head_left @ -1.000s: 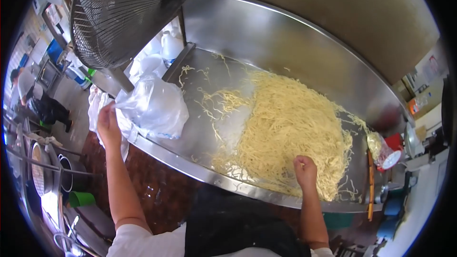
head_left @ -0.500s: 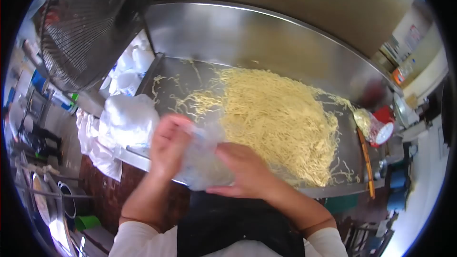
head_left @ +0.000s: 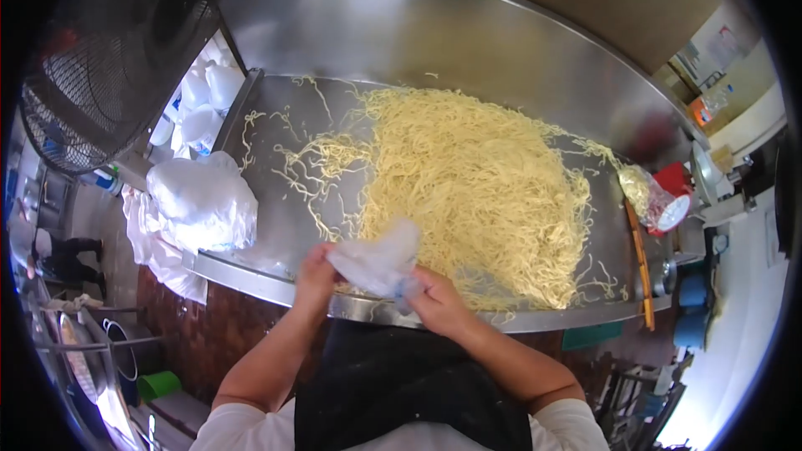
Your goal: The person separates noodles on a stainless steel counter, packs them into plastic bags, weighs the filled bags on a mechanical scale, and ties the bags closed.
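Between my two hands a thin, clear plastic bag (head_left: 380, 259) is stretched out above the near edge of a metal worktop (head_left: 276, 242). My left hand (head_left: 317, 274) pinches its left side, fingers closed. At the bag's right lower corner, my right hand (head_left: 434, 296) is closed on it too. No contents show in the bag. Just beyond lies a wide heap of yellow noodles (head_left: 476, 184), with loose strands scattered to its left. A white, stuffed plastic bag (head_left: 205, 200) rests on the worktop's left edge.
A large fan (head_left: 100, 75) stands at the left, near white plastic jugs (head_left: 221, 88). A wooden stick (head_left: 639, 267) lies along the right end, beside a clear bag of noodles (head_left: 635, 192). High metal walls back the worktop. Another person (head_left: 67, 255) stands far left.
The plastic bag has swung from hanging upright to lying flatter and further forward. My left hand has moved down, and my right hand has shifted to the bag's corner. The view has shifted slightly.
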Action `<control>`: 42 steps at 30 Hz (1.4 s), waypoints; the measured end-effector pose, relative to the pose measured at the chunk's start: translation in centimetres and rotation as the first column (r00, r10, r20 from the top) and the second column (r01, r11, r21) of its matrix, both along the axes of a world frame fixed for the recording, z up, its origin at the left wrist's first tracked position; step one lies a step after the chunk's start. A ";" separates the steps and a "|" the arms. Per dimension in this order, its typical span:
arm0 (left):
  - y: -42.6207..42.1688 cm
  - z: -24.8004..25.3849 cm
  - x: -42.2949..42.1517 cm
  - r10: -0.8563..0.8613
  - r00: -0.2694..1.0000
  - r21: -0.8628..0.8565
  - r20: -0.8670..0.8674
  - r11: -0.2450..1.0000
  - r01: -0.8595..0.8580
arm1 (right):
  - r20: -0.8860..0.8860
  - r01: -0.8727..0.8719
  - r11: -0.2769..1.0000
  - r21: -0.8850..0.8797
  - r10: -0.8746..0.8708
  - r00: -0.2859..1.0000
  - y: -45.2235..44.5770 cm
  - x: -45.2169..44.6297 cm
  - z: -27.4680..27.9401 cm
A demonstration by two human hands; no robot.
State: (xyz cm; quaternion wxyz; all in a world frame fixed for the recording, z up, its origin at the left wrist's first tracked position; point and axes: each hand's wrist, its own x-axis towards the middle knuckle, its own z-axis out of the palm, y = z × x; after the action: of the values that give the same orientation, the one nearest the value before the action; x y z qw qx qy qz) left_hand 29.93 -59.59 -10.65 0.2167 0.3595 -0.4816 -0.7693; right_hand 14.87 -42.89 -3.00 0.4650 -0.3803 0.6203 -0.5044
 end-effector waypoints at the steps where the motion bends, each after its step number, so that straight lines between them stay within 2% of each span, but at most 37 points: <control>1: -0.4 1.0 0.3 0.156 0.987 0.148 -0.038 0.978 -0.149 | -0.014 -0.074 0.992 0.098 0.076 0.997 0.3 -0.4 0.0; 2: -0.8 3.8 0.4 0.196 0.978 0.092 0.065 0.975 -0.202 | -0.020 -0.148 0.969 0.197 0.155 0.988 0.6 -0.8 -0.1; 3: -1.8 3.6 0.9 0.278 0.960 0.099 0.048 0.955 -0.281 | -0.296 -0.151 0.972 0.182 0.200 0.934 1.0 -1.3 -0.7; 4: -2.8 3.2 2.1 0.359 0.933 0.107 0.028 0.927 -0.359 | -0.551 -0.161 0.973 0.164 0.225 0.804 1.4 -2.1 -2.0; 5: -3.4 3.3 3.2 0.368 0.930 0.045 -0.012 0.929 -0.367 | -0.763 -0.176 0.974 0.143 0.222 0.607 1.3 -2.7 -3.4; 6: -3.9 3.5 4.2 0.372 0.927 -0.018 -0.054 0.927 -0.373 | -0.859 -0.176 0.967 0.183 0.244 0.450 0.8 -3.5 -5.2; 7: -4.3 3.9 4.9 0.371 0.923 -0.082 -0.098 0.922 -0.379 | -0.926 -0.167 0.961 0.220 0.259 0.275 -0.2 -4.6 -7.1; 8: -4.4 4.2 5.3 0.382 0.922 -0.186 -0.058 0.903 -0.386 | -0.959 -0.150 0.956 0.253 0.268 0.090 -1.3 -5.7 -8.4; 11: -4.0 3.8 6.7 0.447 0.894 -0.457 0.037 0.803 -0.383 | -0.920 -0.121 0.919 0.376 0.386 0.072 -6.8 -8.9 -8.7; 14: -2.2 4.9 6.9 0.431 0.898 -0.300 0.093 0.872 -0.387 | -0.880 0.011 0.886 0.463 0.458 0.124 -13.5 -11.5 -6.3; 15: -1.8 4.4 6.9 0.425 0.903 -0.344 0.065 0.859 -0.380 | -0.863 0.029 0.876 0.481 0.468 0.189 -15.2 -12.1 -6.1; 17: -1.1 5.6 7.4 0.388 0.911 -0.252 0.143 0.904 -0.345 | -0.817 0.059 0.850 0.524 0.481 0.319 -17.9 -12.9 -5.9; 20: -0.3 5.9 8.6 0.336 0.923 -0.145 0.187 0.939 -0.312 | -0.780 0.140 0.818 0.558 0.460 0.425 -19.6 -12.6 -6.4; 23: -0.8 5.6 9.2 0.241 0.956 -0.157 0.167 0.964 -0.215 | -0.713 0.285 0.870 0.402 0.102 0.694 -16.6 -13.4 -6.2; 25: -0.8 5.2 8.9 0.144 0.981 -0.224 0.128 0.968 -0.113 | -0.621 0.350 0.918 0.188 -0.165 0.766 -14.8 -14.5 -4.7; 26: -0.9 5.6 8.6 0.159 0.977 -0.233 0.139 0.965 -0.124 | -0.544 0.392 0.916 0.086 -0.287 0.789 -14.0 -14.4 -2.5; 28: -1.7 7.0 7.2 0.182 0.970 -0.253 0.160 0.957 -0.138 | -0.501 0.506 0.857 0.094 -0.399 0.768 -13.3 -14.8 5.1; 29: -2.2 7.0 6.7 0.193 0.970 -0.269 0.146 0.952 -0.149 | -0.434 0.498 0.861 -0.101 -0.489 0.757 -13.0 -15.5 7.9; 31: -2.9 7.0 5.7 0.183 0.979 -0.332 0.086 0.932 -0.145 | -0.290 0.472 0.752 -0.460 -0.630 0.721 -12.7 -18.1 13.0; 32: -3.2 7.1 5.1 0.175 0.983 -0.364 0.054 0.920 -0.144 | -0.183 0.378 0.701 -0.605 -0.584 0.791 -12.2 -20.0 15.6; 33: -3.2 7.4 4.4 0.166 0.986 -0.417 0.004 0.897 -0.149 | -0.013 0.407 0.594 -0.694 -0.575 0.818 -12.2 -19.4 20.0; 34: -3.2 7.8 3.8 0.151 0.988 -0.409 -0.008 0.901 -0.141 | 0.079 0.384 0.537 -0.751 -0.504 0.860 -11.8 -18.9 24.0; 36: -3.2 8.4 3.1 0.121 0.993 -0.394 -0.017 0.911 -0.118 | 0.099 0.276 0.559 -0.782 -0.324 0.941 -10.5 -21.6 30.8; 37: -3.2 8.4 2.9 0.124 0.992 -0.371 -0.008 0.921 -0.118 | -0.045 0.061 0.640 -0.766 -0.148 0.988 -9.4 -25.2 34.9; 38: -3.1 8.3 2.7 0.127 0.992 -0.346 0.002 0.931 -0.119 | -0.178 -0.158 0.682 -0.714 0.041 0.983 -8.3 -27.7 37.7; 42: -3.1 7.0 2.9 0.152 0.988 -0.272 -0.039 0.949 -0.157 | -0.155 -0.207 0.758 -0.618 0.141 0.978 -6.2 -27.3 38.9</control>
State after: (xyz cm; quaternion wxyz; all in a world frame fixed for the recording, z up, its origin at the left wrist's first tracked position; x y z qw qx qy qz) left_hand 32.83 -62.68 -3.70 0.3282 0.3559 -0.5519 -0.6790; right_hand -12.45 -49.10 35.88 0.3242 -0.5944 0.3995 -0.6180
